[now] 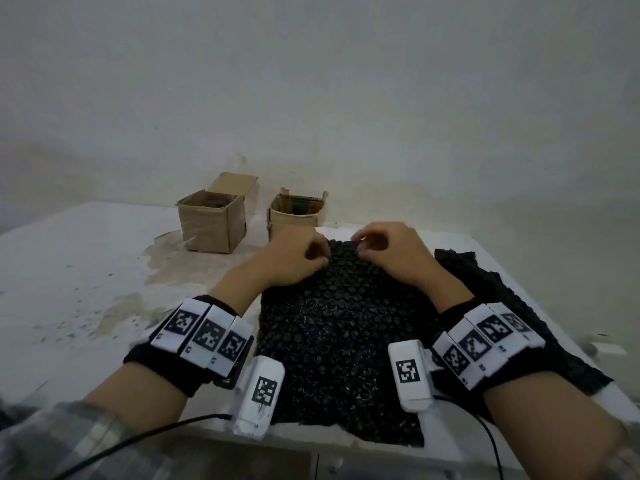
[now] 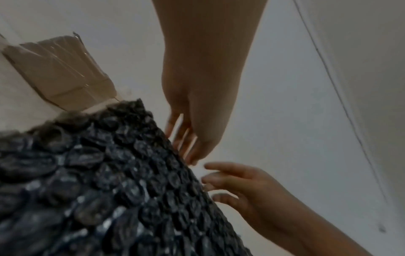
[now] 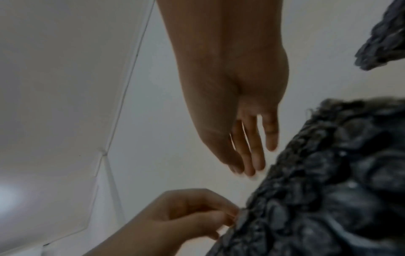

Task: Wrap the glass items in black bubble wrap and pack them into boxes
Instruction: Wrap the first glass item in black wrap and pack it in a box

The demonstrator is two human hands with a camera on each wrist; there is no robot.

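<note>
A sheet of black bubble wrap [image 1: 332, 323] lies on the white table [image 1: 86, 271] in front of me, with both hands at its far edge. My left hand [image 1: 320, 259] has its fingers curled and pinches that edge; the right wrist view shows its fingertips [image 3: 230, 216] on the wrap [image 3: 328, 190]. My right hand [image 1: 363, 245] hovers just beside it with loosely spread fingers [image 2: 219, 178] at the edge of the wrap [image 2: 109, 190], holding nothing. No glass item shows in any view.
Two open cardboard boxes stand at the back by the wall, a left one [image 1: 211, 223] and a right one [image 1: 298, 216]. A second black bubble wrap sheet [image 1: 485, 282] lies under my right forearm. The table's front edge runs just below my wrists.
</note>
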